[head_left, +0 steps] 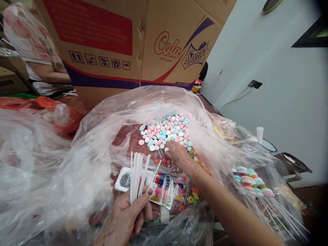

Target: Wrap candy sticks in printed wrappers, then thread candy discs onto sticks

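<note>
My left hand [129,215] is closed around a bundle of white plastic sticks [137,172] that stand up from my fist. My right hand [178,154] reaches into an open clear plastic bag [107,136], with its fingers down on the near edge of a pile of pink, white and blue candy discs [167,130]. The fingertips are hidden among the candies, so I cannot see if they pinch one. Printed paper cards [164,188] and small ring-shaped gummies [191,198] lie between my hands.
A large cardboard box [138,44] printed "Cola Sprite" stands behind the bag. Finished candy skewers [252,182] lie in plastic at the right. Another person in a floral top [33,44] sits at the far left. Crumpled clear plastic [28,164] fills the left side.
</note>
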### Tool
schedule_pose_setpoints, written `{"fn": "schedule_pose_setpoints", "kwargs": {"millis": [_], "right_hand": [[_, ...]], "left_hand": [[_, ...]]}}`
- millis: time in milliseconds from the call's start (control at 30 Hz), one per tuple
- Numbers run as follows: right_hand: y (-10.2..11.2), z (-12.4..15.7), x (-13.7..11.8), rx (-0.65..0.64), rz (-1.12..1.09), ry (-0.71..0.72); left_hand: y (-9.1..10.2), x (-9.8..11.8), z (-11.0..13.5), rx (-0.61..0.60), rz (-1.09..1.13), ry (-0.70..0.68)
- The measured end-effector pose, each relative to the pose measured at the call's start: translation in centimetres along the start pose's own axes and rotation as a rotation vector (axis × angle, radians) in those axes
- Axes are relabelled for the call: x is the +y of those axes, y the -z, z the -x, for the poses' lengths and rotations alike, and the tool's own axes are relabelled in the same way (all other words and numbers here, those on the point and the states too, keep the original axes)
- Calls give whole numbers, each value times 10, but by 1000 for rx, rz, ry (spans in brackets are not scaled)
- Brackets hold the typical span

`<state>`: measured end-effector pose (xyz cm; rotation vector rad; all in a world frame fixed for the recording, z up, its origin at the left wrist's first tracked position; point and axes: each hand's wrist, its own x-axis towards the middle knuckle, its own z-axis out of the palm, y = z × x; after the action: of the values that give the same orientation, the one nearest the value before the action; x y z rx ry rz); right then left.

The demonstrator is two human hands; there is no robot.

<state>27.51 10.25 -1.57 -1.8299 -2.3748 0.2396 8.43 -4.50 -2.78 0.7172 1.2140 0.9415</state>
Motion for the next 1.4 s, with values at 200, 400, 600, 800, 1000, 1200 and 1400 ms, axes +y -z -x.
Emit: {"fn": "schedule_pose_setpoints", "kwargs": {"millis": [200, 400, 600, 800, 1000, 1200, 1400], "right_hand": [[1, 4, 4, 48, -174, -54], [12, 36, -2, 52, -1189, -201], [18, 53, -22, 14, -1633, -299], [10, 56, -25, 61, -1670, -256], [7, 64, -27, 156, -1515, -129], [-1, 69, -25, 321, -1116, 22], [-10, 71, -22, 380, -891, 143]], "left_hand": [[9, -3, -12, -41, -124, -61], [17, -8, -22, -38, -334, -170], [11, -11, -21, -64, -331, -156], [7, -7, -18, -41, -305, -160], [3, 0, -14, -18, -277, -127], [-2, -6, -10, 54, -228, -134], [-6, -18, -14, 81, -124, -173]]}}
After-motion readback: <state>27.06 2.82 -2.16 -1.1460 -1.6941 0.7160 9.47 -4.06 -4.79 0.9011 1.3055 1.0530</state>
